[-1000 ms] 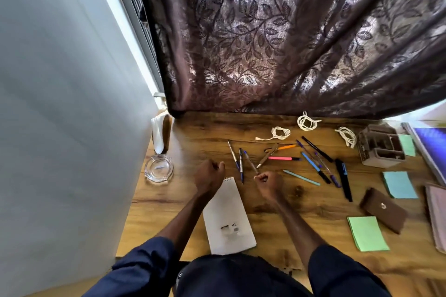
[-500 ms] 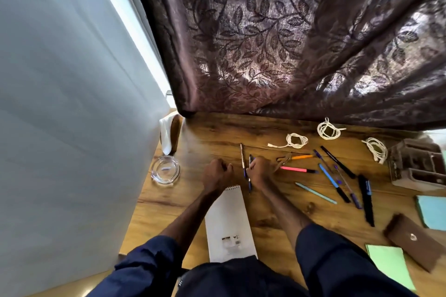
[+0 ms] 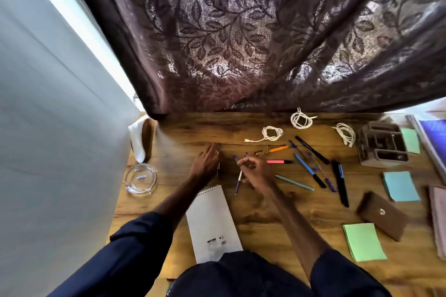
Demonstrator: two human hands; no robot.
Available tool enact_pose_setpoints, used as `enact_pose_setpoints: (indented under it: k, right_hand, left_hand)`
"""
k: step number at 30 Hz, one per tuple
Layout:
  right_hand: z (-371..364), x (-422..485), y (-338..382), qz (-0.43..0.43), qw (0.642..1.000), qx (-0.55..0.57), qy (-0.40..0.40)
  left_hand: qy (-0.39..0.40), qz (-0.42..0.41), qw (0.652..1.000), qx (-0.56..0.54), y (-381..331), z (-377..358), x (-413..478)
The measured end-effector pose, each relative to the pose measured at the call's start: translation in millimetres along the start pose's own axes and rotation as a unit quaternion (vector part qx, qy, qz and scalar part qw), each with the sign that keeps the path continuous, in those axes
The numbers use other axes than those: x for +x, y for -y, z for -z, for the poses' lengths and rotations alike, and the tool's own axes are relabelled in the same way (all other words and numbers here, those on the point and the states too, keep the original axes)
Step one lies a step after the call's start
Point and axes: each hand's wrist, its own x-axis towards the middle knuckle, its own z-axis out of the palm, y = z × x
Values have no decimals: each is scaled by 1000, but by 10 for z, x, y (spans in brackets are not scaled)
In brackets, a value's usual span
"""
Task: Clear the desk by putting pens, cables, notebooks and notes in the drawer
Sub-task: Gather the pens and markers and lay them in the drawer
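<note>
The left hand (image 3: 206,160) is curling its fingers round a thin pen (image 3: 218,168) at the desk's (image 3: 277,214) left. The right hand (image 3: 257,171) is pinching a blue pen (image 3: 239,182) clear of the wood. Pen gathering is judged just starting: more pens (image 3: 310,171), cables (image 3: 272,133) and notes (image 3: 400,185) are lying rightward. Next comes collecting them; no drawer is showing.
</note>
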Motion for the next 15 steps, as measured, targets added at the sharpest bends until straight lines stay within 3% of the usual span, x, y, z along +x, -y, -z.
enact_pose_setpoints:
  k: [3, 7, 12, 15]
  right_hand:
    - [122, -113, -97, -20, 999, 27, -8]
    - [222, -228, -166, -72, 989, 124, 38]
    - [301, -540, -142, -38, 993, 113, 12]
    - [307, -742, -139, -35, 993, 108, -31]
  left_hand:
    - [-53, -38, 998, 20, 75, 15, -178]
    - [-98, -50, 994, 11, 131, 31, -343]
    - [-111, 25, 992, -49, -168, 227, -440]
    - [-131, 52, 975, -169, -435, 352, -536]
